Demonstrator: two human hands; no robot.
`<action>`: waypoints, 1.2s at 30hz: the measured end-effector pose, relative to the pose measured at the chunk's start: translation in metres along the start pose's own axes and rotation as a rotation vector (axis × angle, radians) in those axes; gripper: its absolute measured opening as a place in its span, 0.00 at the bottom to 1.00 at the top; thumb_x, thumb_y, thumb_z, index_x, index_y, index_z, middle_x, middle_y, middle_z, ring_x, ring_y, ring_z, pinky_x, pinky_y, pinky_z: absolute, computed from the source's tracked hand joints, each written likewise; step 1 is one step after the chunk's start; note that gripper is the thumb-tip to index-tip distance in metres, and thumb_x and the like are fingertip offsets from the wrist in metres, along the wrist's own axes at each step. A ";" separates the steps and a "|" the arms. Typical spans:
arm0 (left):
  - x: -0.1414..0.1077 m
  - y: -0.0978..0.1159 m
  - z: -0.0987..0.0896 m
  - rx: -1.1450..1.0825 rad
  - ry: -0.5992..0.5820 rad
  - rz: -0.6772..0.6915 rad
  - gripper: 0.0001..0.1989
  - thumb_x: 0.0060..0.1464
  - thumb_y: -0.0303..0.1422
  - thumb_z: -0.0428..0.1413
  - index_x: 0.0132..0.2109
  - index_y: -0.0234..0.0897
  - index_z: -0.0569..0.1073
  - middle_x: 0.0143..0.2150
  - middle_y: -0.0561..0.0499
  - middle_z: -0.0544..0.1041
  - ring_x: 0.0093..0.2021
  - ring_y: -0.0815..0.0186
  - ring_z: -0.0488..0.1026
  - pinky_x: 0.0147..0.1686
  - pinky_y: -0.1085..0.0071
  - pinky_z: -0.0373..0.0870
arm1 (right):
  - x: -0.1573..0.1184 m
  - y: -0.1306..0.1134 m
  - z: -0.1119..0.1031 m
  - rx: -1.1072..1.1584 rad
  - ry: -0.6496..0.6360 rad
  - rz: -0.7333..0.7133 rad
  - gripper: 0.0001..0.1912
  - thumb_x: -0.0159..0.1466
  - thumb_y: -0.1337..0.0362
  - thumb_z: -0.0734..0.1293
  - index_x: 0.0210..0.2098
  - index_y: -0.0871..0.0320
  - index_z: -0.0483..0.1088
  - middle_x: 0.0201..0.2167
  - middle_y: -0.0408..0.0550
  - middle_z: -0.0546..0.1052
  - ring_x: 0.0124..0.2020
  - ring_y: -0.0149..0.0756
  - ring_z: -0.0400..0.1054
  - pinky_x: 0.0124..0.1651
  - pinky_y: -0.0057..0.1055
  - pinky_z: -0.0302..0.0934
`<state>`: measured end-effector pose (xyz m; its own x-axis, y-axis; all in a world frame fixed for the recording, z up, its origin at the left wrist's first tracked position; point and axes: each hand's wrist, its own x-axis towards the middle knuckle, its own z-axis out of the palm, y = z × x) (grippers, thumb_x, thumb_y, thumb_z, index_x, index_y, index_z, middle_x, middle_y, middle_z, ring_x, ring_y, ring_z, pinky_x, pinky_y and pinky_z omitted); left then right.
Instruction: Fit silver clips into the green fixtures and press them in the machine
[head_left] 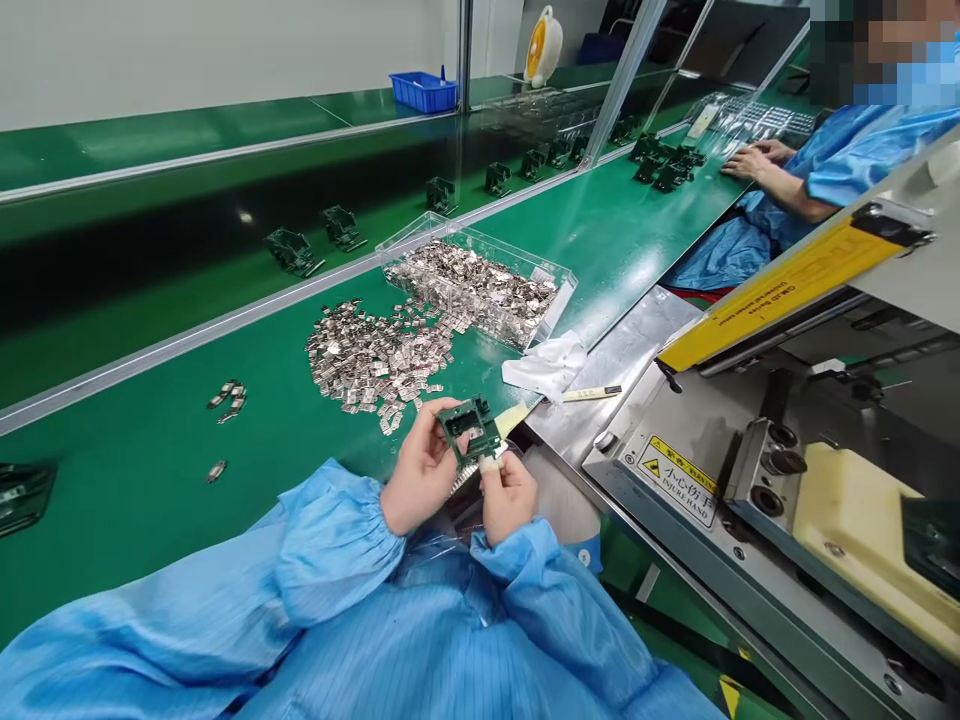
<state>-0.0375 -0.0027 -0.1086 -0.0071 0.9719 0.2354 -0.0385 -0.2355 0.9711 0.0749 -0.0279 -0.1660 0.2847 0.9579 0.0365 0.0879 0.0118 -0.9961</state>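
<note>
My left hand (422, 470) holds a dark green plastic frame (471, 428) by its left side, thumb reaching toward the opening. At the lower right of that frame, my right hand (508, 495) pinches its edge, fingers closed. Beyond my hands, a loose pile of small silvery metal pieces (367, 360) lies on the green table (135, 480). Behind the pile, a clear tray (559, 310) holds many more of these pieces. A few separate metal pieces (217, 471) lie to the left.
At right stands a machine with a yellow sensor bar (780, 290) and a warning label (679, 480). A white cloth (551, 365) and a marker (592, 393) lie near my hands. More dark frames (292, 250) sit on the conveyor. Another person's hands (757, 160) are at the far right.
</note>
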 end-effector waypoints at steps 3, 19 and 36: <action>-0.012 0.005 -0.010 0.086 -0.032 -0.036 0.13 0.60 0.34 0.55 0.51 0.40 0.66 0.39 0.51 0.71 0.34 0.69 0.68 0.33 0.75 0.67 | -0.010 0.004 -0.002 -0.021 -0.054 -0.047 0.19 0.63 0.53 0.62 0.20 0.56 0.61 0.15 0.39 0.64 0.18 0.28 0.57 0.21 0.25 0.53; -0.006 0.003 -0.010 0.004 0.069 -0.020 0.15 0.59 0.37 0.57 0.51 0.40 0.67 0.38 0.52 0.72 0.34 0.69 0.70 0.35 0.74 0.69 | -0.001 0.017 -0.042 -0.426 -0.494 -0.080 0.04 0.54 0.68 0.60 0.26 0.54 0.66 0.21 0.45 0.73 0.24 0.37 0.67 0.29 0.31 0.58; -0.012 0.013 -0.010 -0.153 0.025 -0.150 0.16 0.59 0.40 0.57 0.51 0.40 0.65 0.38 0.51 0.69 0.35 0.68 0.68 0.35 0.73 0.69 | -0.002 -0.083 -0.061 -0.158 -0.299 -0.173 0.06 0.64 0.64 0.66 0.39 0.56 0.75 0.38 0.52 0.79 0.40 0.43 0.76 0.43 0.38 0.70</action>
<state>-0.0481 -0.0172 -0.0989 -0.0151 0.9962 0.0862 -0.1923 -0.0875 0.9774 0.1256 -0.0481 -0.0785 -0.0368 0.9872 0.1550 0.2631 0.1592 -0.9515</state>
